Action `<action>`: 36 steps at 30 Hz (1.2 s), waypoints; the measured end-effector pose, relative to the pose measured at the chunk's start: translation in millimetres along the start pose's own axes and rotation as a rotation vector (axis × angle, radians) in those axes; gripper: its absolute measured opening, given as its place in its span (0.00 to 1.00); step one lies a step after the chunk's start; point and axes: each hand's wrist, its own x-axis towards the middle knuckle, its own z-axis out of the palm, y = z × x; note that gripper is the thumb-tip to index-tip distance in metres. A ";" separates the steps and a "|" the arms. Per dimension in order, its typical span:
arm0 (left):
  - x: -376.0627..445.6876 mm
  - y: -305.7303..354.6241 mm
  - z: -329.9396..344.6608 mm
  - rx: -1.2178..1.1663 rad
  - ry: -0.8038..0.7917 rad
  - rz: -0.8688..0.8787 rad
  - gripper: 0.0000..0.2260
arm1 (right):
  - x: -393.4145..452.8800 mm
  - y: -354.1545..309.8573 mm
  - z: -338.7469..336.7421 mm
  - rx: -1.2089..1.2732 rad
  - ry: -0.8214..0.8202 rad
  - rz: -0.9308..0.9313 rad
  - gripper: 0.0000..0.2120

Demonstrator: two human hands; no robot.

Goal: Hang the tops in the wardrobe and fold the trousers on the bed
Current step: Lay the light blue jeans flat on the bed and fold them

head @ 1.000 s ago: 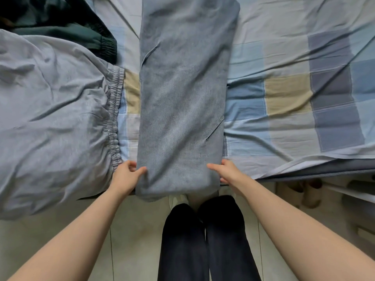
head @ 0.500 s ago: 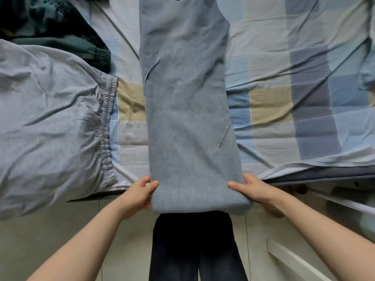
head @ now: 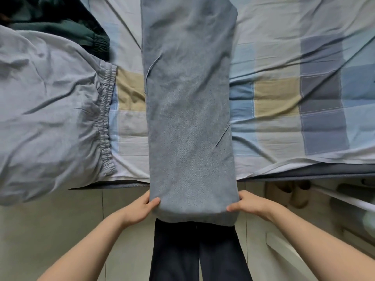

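One bed (head: pixel 284 57) in a checked sheet carries three garments. Largest is the pale grey pair with an elastic waistband (head: pixel 50 110) at my left; next the blue-grey trousers (head: pixel 188 118), folded lengthwise down the middle, their near end hanging past the bed's edge; one dark green piece (head: pixel 60 23) lies top left (mostly hidden). My left hand (head: pixel 140 209) and right hand (head: pixel 249 205) each pinch a near corner of those trousers, thumbs on top.

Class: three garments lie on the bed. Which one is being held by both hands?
The grey-blue trousers in the middle; the light grey and dark green garments lie untouched at the left.
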 end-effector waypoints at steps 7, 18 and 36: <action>-37.5 9.2 2.4 -0.210 -0.040 -0.049 0.26 | -30.9 -0.3 -1.4 0.235 -0.113 -0.040 0.15; -70.2 56.7 -19.7 -0.239 -0.114 -0.285 0.33 | -49.3 -50.7 -11.2 0.192 0.089 0.138 0.22; 65.7 112.5 -73.4 -0.243 0.476 -0.142 0.12 | 39.3 -136.7 -73.6 0.192 0.573 -0.181 0.19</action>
